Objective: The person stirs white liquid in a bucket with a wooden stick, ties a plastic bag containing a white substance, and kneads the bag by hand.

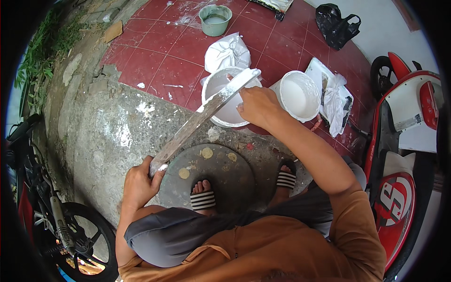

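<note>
My left hand (140, 184) is wrapped round the lower end of a long wooden stick (187, 130). The stick slants up and away to the right, over a white bucket (235, 119), and its far end is coated in wet-looking white paste. Beside that coated end is my right hand (260, 106), its fingers curled; what they hold, if anything, is hidden. Whitish material lies inside the bucket, partly covered by the stick and hand. A second white bucket (299, 96) to the right holds smooth white paste.
Behind the buckets stand a tied white sack (228, 52) and a green pail (215, 21) of cloudy liquid. A white plastic bag (334, 101) and a black bag (336, 26) lie to the right. Motorcycles flank me: a red one (395, 202) right, a dark one (58, 216) left.
</note>
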The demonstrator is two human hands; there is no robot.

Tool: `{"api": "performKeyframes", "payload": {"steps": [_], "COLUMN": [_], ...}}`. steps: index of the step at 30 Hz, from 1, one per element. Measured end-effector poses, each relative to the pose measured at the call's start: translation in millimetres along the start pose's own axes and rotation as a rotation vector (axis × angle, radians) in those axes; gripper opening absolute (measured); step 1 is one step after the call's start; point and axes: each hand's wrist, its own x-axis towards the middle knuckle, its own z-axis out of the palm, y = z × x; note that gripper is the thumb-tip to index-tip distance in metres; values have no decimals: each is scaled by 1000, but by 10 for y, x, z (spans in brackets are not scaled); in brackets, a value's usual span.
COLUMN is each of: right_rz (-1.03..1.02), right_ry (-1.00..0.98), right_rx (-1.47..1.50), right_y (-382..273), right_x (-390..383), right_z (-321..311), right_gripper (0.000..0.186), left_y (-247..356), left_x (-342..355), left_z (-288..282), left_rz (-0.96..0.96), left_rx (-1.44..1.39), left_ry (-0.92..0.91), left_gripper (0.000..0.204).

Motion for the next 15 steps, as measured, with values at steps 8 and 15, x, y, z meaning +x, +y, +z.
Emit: {"api": "performKeyframes", "payload": {"steps": [8, 15], "right_rz": [61, 70], "right_ry": [21, -10], "right_rx": [57, 106], "right_y": [-66, -74], "right_x": [-35, -129], "right_z": [-79, -89], "right_gripper": [32, 30], "left_y": [-29, -17], "left_x": [76, 141], "left_z": [67, 81], "left_rz": [-3, -16], "left_rx": [12, 22], "left_ry": [21, 26], "left_gripper": [33, 34]}}
